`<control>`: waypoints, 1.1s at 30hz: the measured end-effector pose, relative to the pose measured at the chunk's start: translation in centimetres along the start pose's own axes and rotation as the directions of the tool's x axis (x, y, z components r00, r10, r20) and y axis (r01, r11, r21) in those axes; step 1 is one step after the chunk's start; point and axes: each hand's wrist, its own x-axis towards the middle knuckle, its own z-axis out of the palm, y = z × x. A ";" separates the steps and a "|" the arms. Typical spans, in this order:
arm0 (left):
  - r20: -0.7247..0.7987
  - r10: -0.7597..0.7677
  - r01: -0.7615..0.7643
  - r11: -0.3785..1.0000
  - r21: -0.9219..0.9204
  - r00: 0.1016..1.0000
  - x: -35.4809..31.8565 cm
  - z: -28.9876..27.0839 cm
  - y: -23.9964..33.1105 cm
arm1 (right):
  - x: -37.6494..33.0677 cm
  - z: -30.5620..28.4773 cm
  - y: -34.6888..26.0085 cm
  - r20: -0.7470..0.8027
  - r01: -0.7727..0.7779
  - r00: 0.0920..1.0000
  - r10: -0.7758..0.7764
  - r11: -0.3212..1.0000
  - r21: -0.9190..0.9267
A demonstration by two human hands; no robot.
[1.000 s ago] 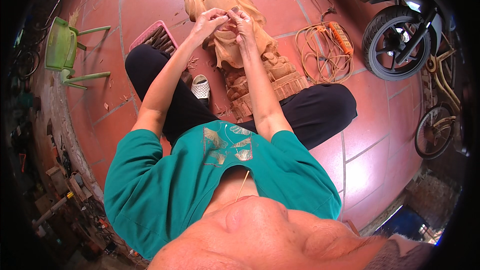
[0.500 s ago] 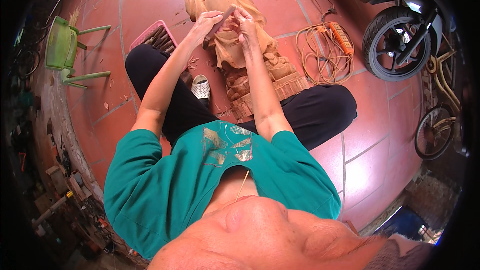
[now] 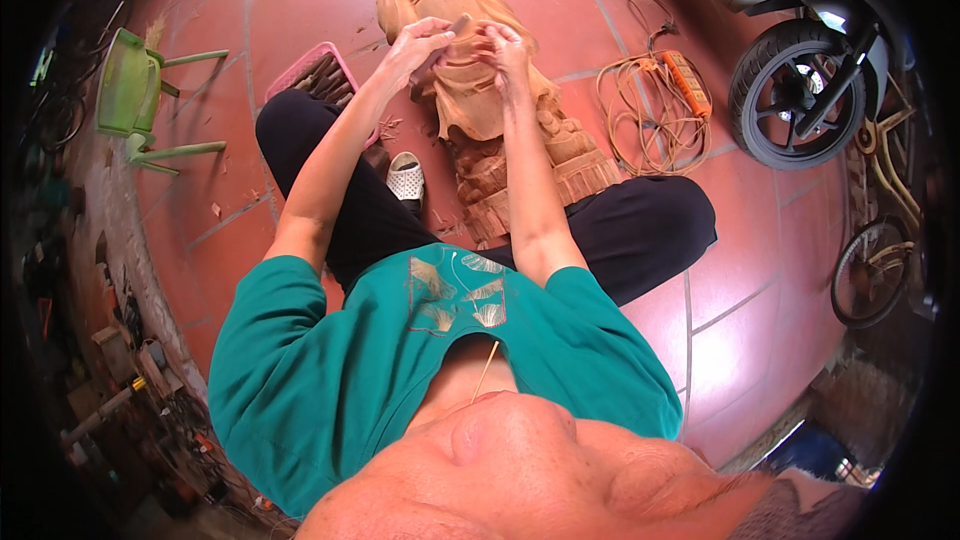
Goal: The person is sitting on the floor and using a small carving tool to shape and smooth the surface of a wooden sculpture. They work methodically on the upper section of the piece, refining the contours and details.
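Note:
A large carved wooden statue [image 3: 470, 90] lies on the red tile floor between my crossed legs. Both hands are raised just over its upper part, close together. My left hand [image 3: 418, 42] and my right hand [image 3: 506, 48] pinch a small brown sheet [image 3: 462, 26] between their fingertips. What kind of sheet it is I cannot tell. A thin stick [image 3: 485, 372] points out from my mouth, over my green shirt.
A pink basket of tools [image 3: 312, 80] stands left of the statue, and a white sandal [image 3: 407, 180] lies by my knee. A green plastic chair [image 3: 135, 100] lies on its side at far left. A coiled orange cable [image 3: 650, 115], a scooter wheel [image 3: 790, 100] and a bicycle wheel [image 3: 870, 270] are at the right.
The hands were working on the statue's surface a second ago. They then lifted with a dark strip stretched between them, and now hold it bunched closer together.

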 end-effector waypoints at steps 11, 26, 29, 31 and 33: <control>0.067 0.534 -0.373 0.490 0.788 0.843 7.0 -3.4 0.1 | 0.5 -4.7 2.7 -0.017 0.202 0.854 -0.520 0.361 -0.911; 0.328 0.406 -0.317 -0.097 0.943 0.853 11.9 0.4 -3.7 | -0.4 -3.2 2.4 -0.056 0.112 0.867 -0.496 0.302 -0.947; 0.136 0.315 -0.113 -0.090 0.989 0.939 14.5 1.2 -1.4 | -0.4 -3.2 1.9 -0.067 0.100 0.869 -0.490 0.308 -0.946; 0.169 0.336 -0.167 -0.036 0.985 0.927 14.8 -0.1 -2.7 | -0.8 -2.8 1.8 -0.052 0.120 0.868 -0.493 0.310 -0.943; 0.254 0.278 -0.256 -0.031 0.966 0.926 14.5 -0.5 -2.9 | -0.7 -2.7 1.9 -0.053 0.120 0.868 -0.494 0.312 -0.942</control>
